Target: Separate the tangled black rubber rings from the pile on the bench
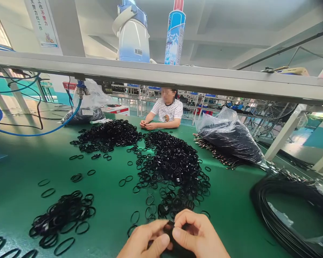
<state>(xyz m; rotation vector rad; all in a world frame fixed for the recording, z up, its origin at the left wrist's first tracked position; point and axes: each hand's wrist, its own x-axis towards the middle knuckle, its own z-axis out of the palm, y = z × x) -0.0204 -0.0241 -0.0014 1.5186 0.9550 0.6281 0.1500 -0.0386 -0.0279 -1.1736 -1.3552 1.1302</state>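
At the bottom middle of the head view, my left hand [148, 239] and my right hand [200, 234] are close together, fingers bent and pinching. Between the fingertips shows a dark piece of a black ring [169, 226], mostly covered by my fingers. Just beyond my hands spreads a large pile of thin black rings [174, 161], some loose at its near edge. To the left of my left hand lies a smaller heap of black rings [63, 215].
Another pile of rings [110, 134] lies farther back on the green table [104, 200]. Coiled black cables [266, 215] and a clear bag of dark items [231, 136] sit on the right. A shelf [161, 75] crosses above; a person [167, 111] sits opposite.
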